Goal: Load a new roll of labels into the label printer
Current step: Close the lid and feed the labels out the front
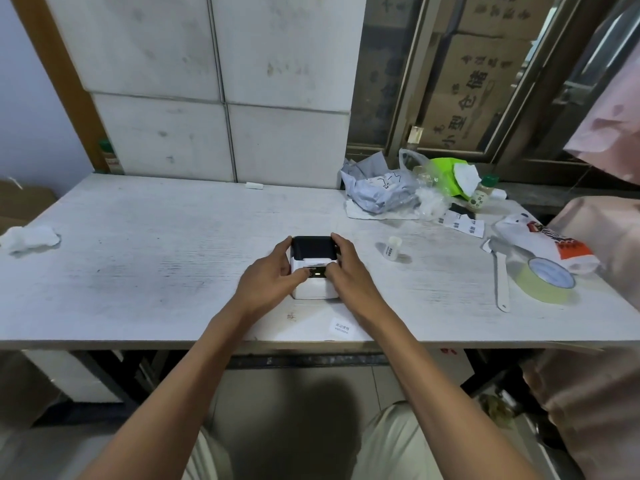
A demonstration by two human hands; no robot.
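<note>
You had the label printer (314, 268) standing near the front edge of the table (138, 244), your left hand (268, 275) and right hand (346, 268) clamped on its sides, thumbs on the front panel. It looked like you were working the black lid, so the next move probably called for freeing it. Whether a roll sat inside, I couldn't tell; your fingers hid the latch.

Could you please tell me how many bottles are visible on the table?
2: a small white bottle right of the label printer, and a green-capped bottle near the bags. Others may be hidden.
</note>
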